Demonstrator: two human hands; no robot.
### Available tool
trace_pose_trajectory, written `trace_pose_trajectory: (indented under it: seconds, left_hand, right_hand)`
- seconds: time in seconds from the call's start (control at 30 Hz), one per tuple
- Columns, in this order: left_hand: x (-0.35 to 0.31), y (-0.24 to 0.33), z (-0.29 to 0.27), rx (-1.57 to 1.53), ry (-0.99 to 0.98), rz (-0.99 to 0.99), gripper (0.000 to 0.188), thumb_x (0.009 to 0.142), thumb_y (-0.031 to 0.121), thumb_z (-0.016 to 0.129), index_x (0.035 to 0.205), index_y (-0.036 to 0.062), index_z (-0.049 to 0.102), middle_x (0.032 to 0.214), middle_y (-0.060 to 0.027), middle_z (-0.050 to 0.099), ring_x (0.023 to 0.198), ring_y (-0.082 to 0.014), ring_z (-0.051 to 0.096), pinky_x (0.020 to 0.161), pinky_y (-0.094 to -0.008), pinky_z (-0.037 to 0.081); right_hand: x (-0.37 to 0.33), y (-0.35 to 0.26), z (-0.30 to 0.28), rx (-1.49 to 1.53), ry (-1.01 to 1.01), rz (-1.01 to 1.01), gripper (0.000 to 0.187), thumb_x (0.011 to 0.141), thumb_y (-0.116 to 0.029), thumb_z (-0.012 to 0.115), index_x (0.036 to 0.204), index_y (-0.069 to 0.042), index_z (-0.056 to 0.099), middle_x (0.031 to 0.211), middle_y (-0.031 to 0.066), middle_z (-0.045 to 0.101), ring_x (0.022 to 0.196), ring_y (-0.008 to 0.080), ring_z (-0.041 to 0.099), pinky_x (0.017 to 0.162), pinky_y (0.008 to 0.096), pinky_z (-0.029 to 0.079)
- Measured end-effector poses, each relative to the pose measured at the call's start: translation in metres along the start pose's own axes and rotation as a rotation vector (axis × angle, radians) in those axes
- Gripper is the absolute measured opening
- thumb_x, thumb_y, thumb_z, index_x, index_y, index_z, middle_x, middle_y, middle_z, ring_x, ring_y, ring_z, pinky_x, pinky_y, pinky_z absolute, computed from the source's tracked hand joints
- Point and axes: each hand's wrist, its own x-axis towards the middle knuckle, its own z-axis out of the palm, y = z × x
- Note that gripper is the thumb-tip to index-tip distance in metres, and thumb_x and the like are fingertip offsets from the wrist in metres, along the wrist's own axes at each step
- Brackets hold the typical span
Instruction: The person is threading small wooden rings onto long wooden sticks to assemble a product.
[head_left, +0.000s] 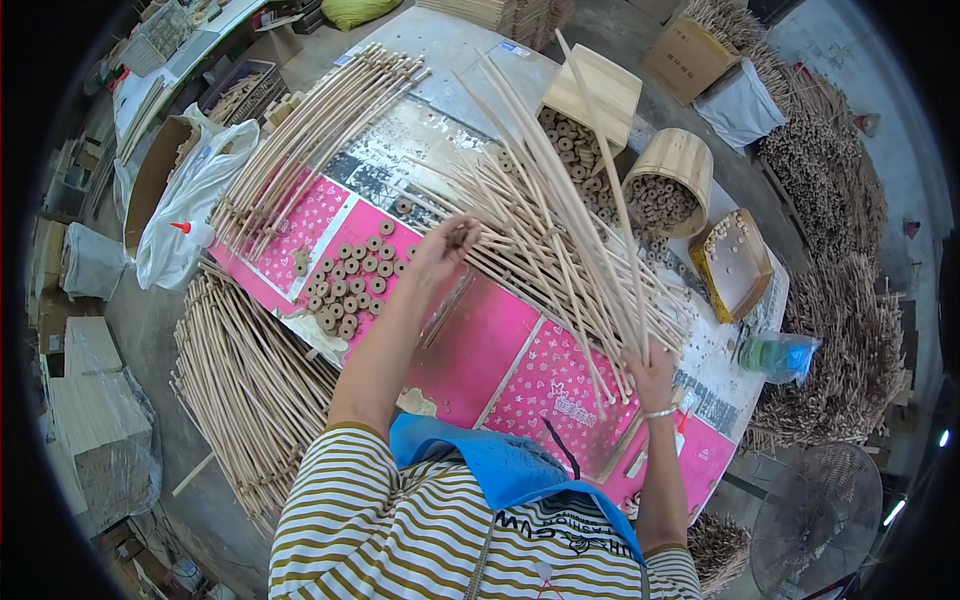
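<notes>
My right hand (650,374) is closed round the near ends of several long thin wooden sticks (575,180). They fan up and away over the table, blurred by motion. More loose sticks (545,235) lie in a heap beneath them. Over the table's middle, my left hand (446,248) has its fingers curled round a small brown piece, mostly hidden; it looks like one of the wooden rings. Just left of that hand, several thick brown wooden rings (350,280) lie scattered on the pink patterned sheet (550,370).
Two tipped wooden buckets (690,160) spill rings at the back right, by a yellow-edged box (735,270) and a plastic-wrapped cup (780,355). Assembled stick bundles lie back left (310,145) and beside the table (245,380). A red-tipped glue bottle (200,233) stands left; a fan (818,520) stands right.
</notes>
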Motion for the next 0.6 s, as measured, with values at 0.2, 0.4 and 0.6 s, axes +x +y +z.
trace_pose_trajectory:
  seconds: [0.2,0.4,0.6]
  left_hand:
    - [0.012,0.033,-0.04,-0.125,0.134,0.195,0.034,0.086,0.0,0.062,0.118,-0.0054,0.055,0.099,-0.0131,0.067,0.087,-0.0201,0.067,0.079,-0.0258,0.058]
    - [0.017,0.069,-0.055,-0.141,0.161,0.31,0.044,0.083,-0.008,0.062,0.124,-0.0008,0.047,0.098,-0.0108,0.064,0.085,-0.0185,0.066,0.074,-0.026,0.058]
    - [0.016,0.075,-0.052,-0.165,0.147,0.356,0.046,0.083,-0.01,0.06,0.125,0.0003,0.048,0.103,-0.0144,0.062,0.08,-0.0174,0.064,0.07,-0.0255,0.058]
  right_hand:
    - [-0.077,-0.007,0.027,0.415,-0.29,0.342,0.022,0.084,-0.011,0.066,0.103,-0.001,0.058,0.073,0.0026,0.062,0.058,0.0084,0.057,0.052,0.0229,0.047]
    - [-0.119,-0.003,0.015,0.522,-0.444,0.504,0.018,0.086,-0.008,0.065,0.1,0.0,0.057,0.073,0.0048,0.062,0.058,0.0106,0.058,0.052,0.0231,0.048]
    - [-0.134,0.003,0.019,0.572,-0.508,0.561,0.023,0.088,-0.009,0.065,0.107,0.0,0.056,0.079,0.005,0.063,0.065,0.0109,0.061,0.056,0.0221,0.05]
